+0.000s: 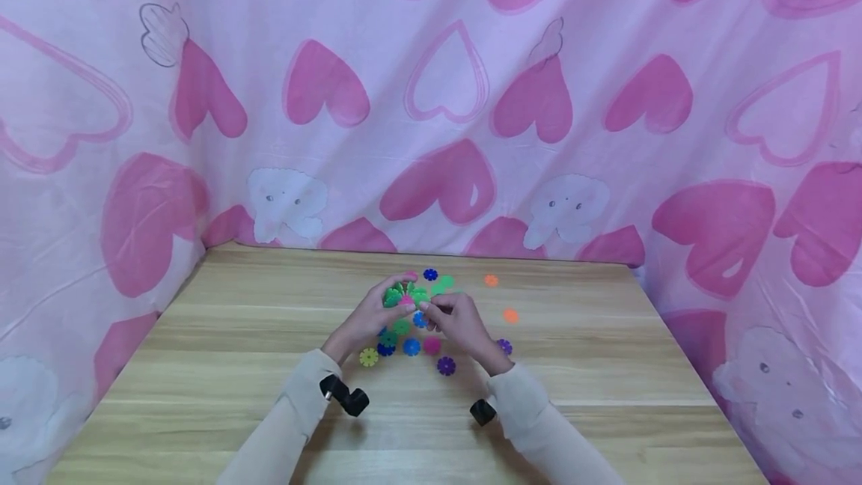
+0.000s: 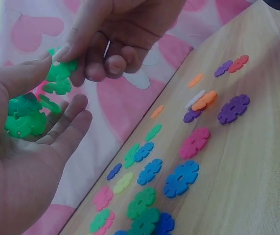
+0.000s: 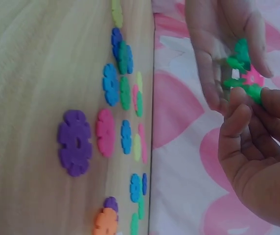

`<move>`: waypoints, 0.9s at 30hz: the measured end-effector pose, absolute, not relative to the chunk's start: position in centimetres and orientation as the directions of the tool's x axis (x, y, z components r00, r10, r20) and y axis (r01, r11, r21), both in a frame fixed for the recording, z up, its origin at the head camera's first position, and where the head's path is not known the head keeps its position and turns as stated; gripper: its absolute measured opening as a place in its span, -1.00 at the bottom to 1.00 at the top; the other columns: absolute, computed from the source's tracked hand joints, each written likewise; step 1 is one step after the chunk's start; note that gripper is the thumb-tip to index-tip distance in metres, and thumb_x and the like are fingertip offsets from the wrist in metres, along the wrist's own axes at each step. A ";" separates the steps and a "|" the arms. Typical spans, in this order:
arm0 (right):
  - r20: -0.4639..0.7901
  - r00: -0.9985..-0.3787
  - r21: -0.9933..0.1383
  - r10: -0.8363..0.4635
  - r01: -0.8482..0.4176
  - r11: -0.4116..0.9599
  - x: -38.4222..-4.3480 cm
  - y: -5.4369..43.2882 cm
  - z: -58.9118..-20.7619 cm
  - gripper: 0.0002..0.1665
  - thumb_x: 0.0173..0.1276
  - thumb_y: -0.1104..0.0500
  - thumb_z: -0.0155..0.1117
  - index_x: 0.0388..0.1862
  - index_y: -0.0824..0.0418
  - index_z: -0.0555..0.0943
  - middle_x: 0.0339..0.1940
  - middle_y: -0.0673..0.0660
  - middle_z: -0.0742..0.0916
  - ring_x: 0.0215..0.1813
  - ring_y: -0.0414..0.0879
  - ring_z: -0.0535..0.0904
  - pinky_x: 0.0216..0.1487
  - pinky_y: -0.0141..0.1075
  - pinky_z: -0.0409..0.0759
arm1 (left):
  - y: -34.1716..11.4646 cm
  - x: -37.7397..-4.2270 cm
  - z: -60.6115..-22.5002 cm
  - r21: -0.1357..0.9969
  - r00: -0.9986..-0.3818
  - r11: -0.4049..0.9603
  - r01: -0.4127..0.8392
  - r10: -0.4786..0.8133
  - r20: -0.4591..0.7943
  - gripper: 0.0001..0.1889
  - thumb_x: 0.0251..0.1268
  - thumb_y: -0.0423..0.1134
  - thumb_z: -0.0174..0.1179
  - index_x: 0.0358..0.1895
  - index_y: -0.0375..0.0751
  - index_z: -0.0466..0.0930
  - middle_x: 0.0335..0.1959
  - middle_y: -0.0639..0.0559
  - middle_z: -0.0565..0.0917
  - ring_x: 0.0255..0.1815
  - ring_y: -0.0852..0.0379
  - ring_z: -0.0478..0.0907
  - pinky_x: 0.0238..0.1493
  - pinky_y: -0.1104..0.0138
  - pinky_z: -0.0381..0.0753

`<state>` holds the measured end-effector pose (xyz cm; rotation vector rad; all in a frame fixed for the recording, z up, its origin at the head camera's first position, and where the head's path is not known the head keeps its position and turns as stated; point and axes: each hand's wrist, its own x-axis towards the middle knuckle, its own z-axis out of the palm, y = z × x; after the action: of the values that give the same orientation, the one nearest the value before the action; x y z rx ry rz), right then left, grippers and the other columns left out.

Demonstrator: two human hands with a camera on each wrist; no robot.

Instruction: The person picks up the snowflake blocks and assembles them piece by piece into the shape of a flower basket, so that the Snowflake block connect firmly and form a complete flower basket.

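Note:
Above the table, my left hand [image 1: 367, 316] holds a small cluster of interlocking flower-shaped discs [image 2: 26, 117], mostly green around a pink one [image 3: 252, 76]. Its thumb lies along the near side, and the other fingers cup the cluster from behind. From the right, my right hand [image 1: 461, 320] pinches a bright green disc [image 2: 60, 72] between thumb and index finger, at the cluster's edge. The right hand's other fingers are curled loosely. Fingers hide part of the joints between the discs.
Loose flower discs lie scattered below the hands: a yellow one [image 1: 368, 357], a purple one [image 1: 446, 366], a pink one [image 1: 432, 345], blue and green ones. Two orange discs [image 1: 510, 316] lie farther right. A pink heart-patterned curtain [image 1: 431, 96] hangs behind the wooden table [image 1: 236, 365].

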<state>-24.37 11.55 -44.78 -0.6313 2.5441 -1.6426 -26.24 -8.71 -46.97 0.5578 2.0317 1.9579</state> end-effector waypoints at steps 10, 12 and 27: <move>0.132 -0.945 -0.927 -0.299 -0.225 0.302 -24.1 10.8 -46.2 -0.64 0.50 0.20 0.19 -0.49 0.33 0.70 -0.40 0.47 0.71 -0.41 0.17 0.64 -0.30 0.12 0.70 | -8.5 -26.2 -47.0 0.998 -0.900 -0.011 0.063 0.431 0.061 -0.44 0.45 -0.25 0.18 0.45 -0.16 0.27 0.58 -0.10 0.17 0.65 -0.13 -0.10 0.58 -0.22 -0.14; 0.141 -0.945 -0.930 -0.296 -0.229 0.289 -24.1 10.7 -46.4 -0.64 0.50 0.22 0.18 -0.46 0.41 0.68 -0.40 0.48 0.71 -0.41 0.19 0.63 -0.31 0.09 0.71 | -8.5 -26.2 -47.0 0.998 -0.898 -0.013 0.055 0.437 0.055 -0.44 0.45 -0.24 0.17 0.45 -0.16 0.27 0.59 -0.09 0.16 0.65 -0.13 -0.10 0.58 -0.23 -0.13; 0.202 -0.928 -0.899 -0.313 -0.302 0.316 -24.5 10.0 -46.8 -0.63 0.50 0.23 0.18 -0.55 0.33 0.65 -0.50 0.44 0.66 -0.55 -0.26 0.46 -0.49 -0.45 0.49 | -9.8 -26.7 -46.5 0.990 -0.877 0.110 0.090 0.479 0.026 -0.45 0.42 -0.11 0.22 0.43 0.04 0.33 0.51 -0.05 0.29 0.57 -0.13 0.09 0.53 -0.29 -0.03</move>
<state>-24.48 9.99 -46.79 -0.5943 2.5400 -1.7330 -26.75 -9.82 -46.47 0.5593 2.0921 1.8300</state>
